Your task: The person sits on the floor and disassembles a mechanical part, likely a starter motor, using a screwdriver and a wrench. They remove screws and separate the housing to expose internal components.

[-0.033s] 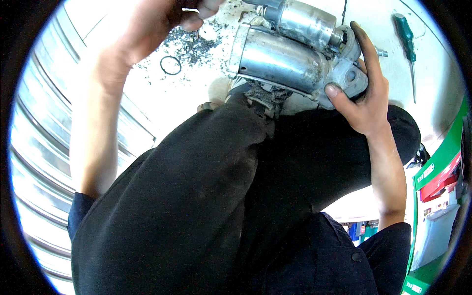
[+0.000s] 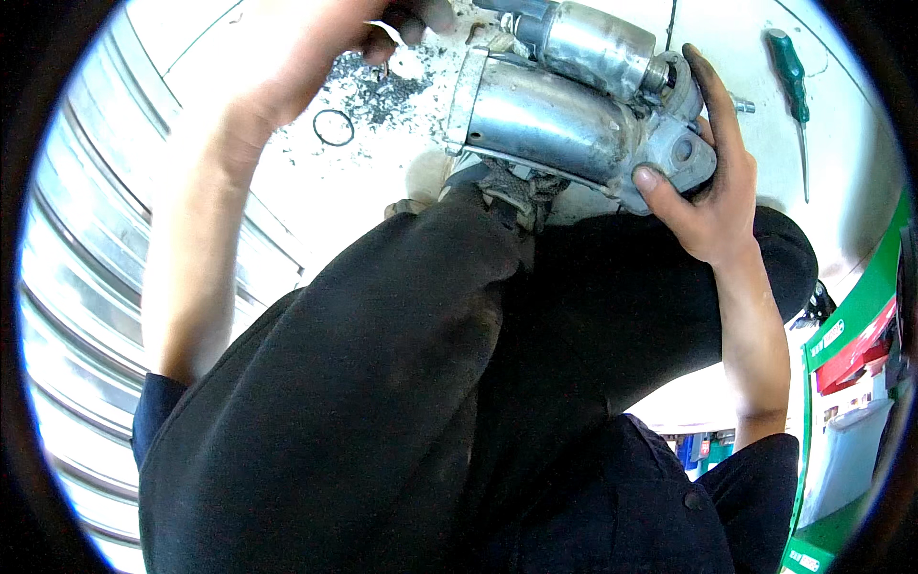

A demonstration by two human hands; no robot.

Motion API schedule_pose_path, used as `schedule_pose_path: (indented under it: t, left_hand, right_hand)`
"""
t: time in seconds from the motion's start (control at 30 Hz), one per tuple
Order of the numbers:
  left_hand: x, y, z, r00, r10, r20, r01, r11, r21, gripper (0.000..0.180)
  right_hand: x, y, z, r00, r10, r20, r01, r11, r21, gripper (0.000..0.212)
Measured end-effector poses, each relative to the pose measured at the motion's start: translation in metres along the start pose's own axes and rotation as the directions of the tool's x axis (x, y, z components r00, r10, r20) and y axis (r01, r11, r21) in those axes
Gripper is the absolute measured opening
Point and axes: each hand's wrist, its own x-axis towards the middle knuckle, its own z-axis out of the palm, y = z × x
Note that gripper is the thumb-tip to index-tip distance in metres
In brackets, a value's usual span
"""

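A metal starter motor (image 2: 545,110), with a broad silver cylinder and a smaller cylinder along its far side, lies on its side above the floor, in front of my knees. My right hand (image 2: 719,196) is closed round its grey cast end, thumb on the near side and forefinger stretched along the far side. To the left of the motor, my left hand (image 2: 306,57) hangs over the floor, blurred and partly cut off by the upper edge. Its darkened fingertips are bent, and whether they hold anything is hidden. Below them lies a thin black ring (image 2: 333,127).
Black crumbs of dirt (image 2: 382,91) are scattered on the pale floor left of the motor. A green-handled screwdriver (image 2: 789,72) lies at the far right. A ribbed metal shutter (image 2: 86,287) rises on the left; a green-edged rack (image 2: 861,297) stands on the right.
My left hand has shifted slightly to the right and upward, its fingertips nearer the motor. My right hand and the starter motor have hardly moved.
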Motion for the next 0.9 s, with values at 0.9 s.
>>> schedule_pose_path:
  t: [0.9]
  left_hand:
    - [-0.011, -0.003, 0.023, 0.941, 0.334, 0.051, -0.335, 0.900, 0.279, 0.050]
  right_hand:
    - [0.000, 0.000, -0.001, 1.000, 0.015, -0.012, -0.015, 1.000, -0.014, 0.091]
